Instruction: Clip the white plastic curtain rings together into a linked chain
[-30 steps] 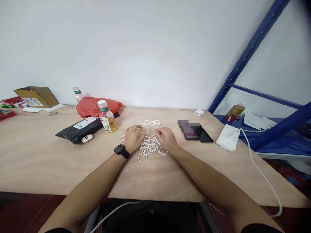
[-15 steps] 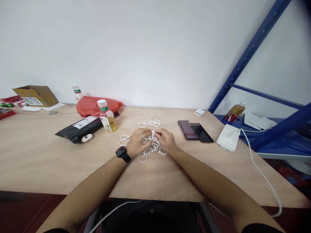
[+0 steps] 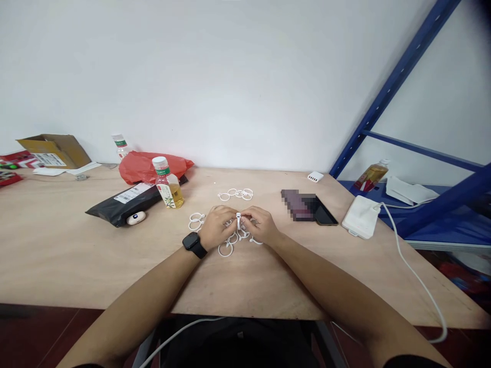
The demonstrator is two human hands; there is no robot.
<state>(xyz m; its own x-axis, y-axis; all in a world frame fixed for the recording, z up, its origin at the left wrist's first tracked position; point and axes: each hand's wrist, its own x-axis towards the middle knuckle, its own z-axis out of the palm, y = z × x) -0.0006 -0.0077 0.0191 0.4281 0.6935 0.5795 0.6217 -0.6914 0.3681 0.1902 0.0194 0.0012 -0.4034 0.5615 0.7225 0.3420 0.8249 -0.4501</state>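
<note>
The person's left hand [image 3: 218,227] and right hand [image 3: 264,225] had fingers [image 3: 252,214] pinched on one white ring [image 3: 238,223], upright between their tips above the tabletop [image 3: 245,286]; loose rings [image 3: 225,255] lay beneath and beside the hands, some nearer the back edge.

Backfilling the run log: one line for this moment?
left hand: pinching white ring | right hand: pinching same ring | table: loose white rings around hands

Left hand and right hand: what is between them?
The head view shows a white ring between the left hand and the right hand, above other rings.
</note>
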